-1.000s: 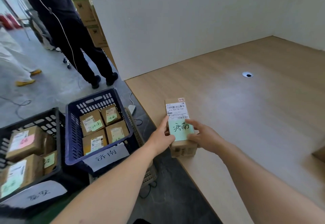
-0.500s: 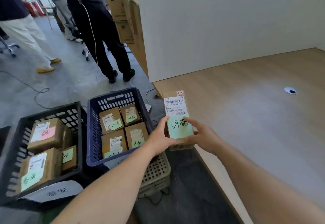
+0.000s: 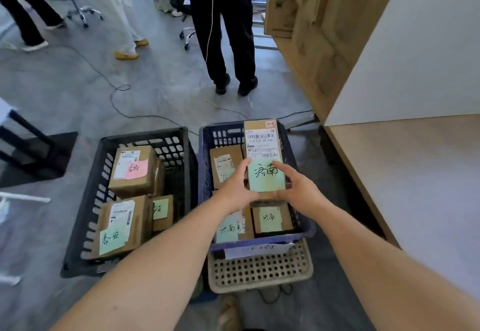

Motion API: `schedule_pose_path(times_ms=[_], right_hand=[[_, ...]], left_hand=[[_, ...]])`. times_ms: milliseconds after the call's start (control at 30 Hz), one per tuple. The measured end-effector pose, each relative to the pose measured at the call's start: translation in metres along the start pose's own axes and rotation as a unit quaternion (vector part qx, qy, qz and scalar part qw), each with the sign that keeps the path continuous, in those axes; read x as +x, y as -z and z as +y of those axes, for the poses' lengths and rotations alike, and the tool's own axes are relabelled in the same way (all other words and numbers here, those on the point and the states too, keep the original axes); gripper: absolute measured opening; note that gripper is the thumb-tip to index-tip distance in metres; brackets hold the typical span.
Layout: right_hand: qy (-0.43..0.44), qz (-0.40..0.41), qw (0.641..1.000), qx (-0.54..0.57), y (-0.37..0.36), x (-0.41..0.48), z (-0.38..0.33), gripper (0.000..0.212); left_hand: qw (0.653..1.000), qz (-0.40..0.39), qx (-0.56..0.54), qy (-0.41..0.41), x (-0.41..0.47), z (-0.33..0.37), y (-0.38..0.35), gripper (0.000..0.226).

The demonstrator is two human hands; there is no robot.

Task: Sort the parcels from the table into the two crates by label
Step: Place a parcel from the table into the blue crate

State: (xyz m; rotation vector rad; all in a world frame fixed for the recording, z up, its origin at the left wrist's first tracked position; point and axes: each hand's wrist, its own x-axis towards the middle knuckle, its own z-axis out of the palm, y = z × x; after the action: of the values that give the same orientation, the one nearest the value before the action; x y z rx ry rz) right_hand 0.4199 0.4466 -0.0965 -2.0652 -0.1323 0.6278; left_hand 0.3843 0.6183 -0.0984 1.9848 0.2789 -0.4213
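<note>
Head view: both hands grip one parcel (image 3: 262, 149) by its near end, left hand (image 3: 235, 190) on the left edge, right hand (image 3: 298, 190) on the right, fingers curled closed on the cardboard, thumbs on top beside its green note (image 3: 265, 173). Parcel hangs over the blue crate (image 3: 298, 216), right-hand half, above parcels already inside. Long axis runs straight away from the wrists, far end near the crate's back wall. Notes on the packed boxes (image 3: 270, 217) match this one, so it looks like the right crate; black crate (image 3: 85, 201) to the left carries different notes. Next move is probably straight down. Table (image 3: 415, 175) sits to the right.
</note>
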Motion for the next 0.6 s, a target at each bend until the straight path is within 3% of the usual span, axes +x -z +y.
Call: schedule_pose_path(times_ms=[267,600], right_hand=[[-0.004,-0.065,0.996,-0.068,-0.044,0.084,-0.006,0.082],[0.007,-0.133,0.985,-0.106,-0.085,0.192,0.044,0.083]], left_hand=[[0.999,0.017,-0.002,0.047,0.055,-0.054,0.04,0.094],[0.992,0.038,-0.034,0.115,0.143,-0.121,0.034,0.09]])
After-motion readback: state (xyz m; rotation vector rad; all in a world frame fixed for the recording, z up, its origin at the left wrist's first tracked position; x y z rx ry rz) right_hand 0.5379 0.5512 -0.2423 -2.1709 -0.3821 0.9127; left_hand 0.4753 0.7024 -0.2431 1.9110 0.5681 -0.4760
